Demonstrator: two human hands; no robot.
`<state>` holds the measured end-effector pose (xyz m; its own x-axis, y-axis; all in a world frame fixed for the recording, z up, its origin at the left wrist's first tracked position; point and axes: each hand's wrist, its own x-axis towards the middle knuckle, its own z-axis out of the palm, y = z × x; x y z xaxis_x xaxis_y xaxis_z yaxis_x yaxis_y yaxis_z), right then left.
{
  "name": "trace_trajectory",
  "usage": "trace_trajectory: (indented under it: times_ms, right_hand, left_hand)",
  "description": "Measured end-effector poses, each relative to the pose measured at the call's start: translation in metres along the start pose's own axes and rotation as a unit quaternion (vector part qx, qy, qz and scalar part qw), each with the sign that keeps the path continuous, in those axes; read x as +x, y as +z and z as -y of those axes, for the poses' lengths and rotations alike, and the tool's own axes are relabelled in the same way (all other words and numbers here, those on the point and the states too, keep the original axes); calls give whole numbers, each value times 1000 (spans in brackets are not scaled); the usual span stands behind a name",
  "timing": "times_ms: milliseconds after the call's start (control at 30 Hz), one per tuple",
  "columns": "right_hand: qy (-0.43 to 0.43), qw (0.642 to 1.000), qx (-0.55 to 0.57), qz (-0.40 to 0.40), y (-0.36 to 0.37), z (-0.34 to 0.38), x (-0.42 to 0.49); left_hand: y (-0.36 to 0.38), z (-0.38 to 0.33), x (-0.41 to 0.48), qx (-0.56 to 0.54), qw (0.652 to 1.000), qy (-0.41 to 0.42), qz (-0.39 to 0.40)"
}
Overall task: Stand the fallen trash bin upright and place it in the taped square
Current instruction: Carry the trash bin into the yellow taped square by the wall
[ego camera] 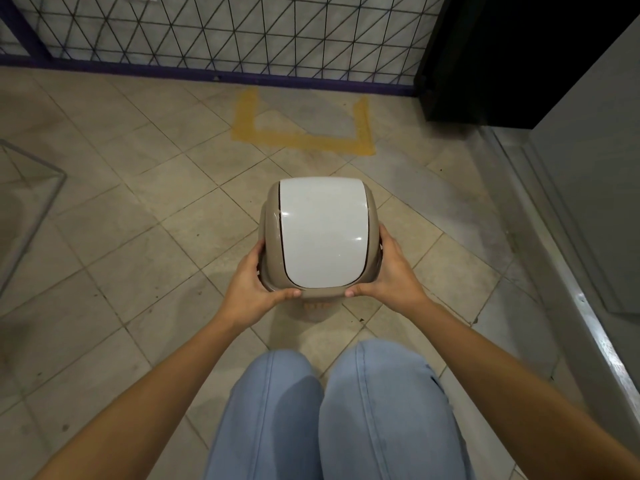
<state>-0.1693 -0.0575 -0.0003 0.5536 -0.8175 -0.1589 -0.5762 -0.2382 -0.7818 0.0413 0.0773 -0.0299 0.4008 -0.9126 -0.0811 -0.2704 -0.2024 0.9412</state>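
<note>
Head view: both hands, left hand [250, 286] and right hand [388, 276], clasp the trash bin [320, 237] between them.

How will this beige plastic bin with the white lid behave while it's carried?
The beige plastic bin probably is light and stiff: left hand and right hand hold only its rim. Its glossy white swing lid looks slippery and may pivot if pressed.

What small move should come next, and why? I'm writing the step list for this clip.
Probably carry the trash bin forward: it is upright, lid up, gripped by the left hand and right hand, but sits short of the yellow taped square by the wire fence.
</note>
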Motion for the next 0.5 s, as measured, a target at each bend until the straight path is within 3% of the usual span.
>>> trace_trajectory:
  times_ms: [200,367,500]
  right_hand:
    - [0,999,-3,-34,6,2,12]
    - [-31,997,-33,-64,9,3,24]
    - [-55,994,-50,-75,9,3,35]
  left_hand:
    - [-2,1,16,64,997,17,-42]
    - [2,-5,27,154,979,86,-98]
    - [4,-6,36,186,972,110,-91]
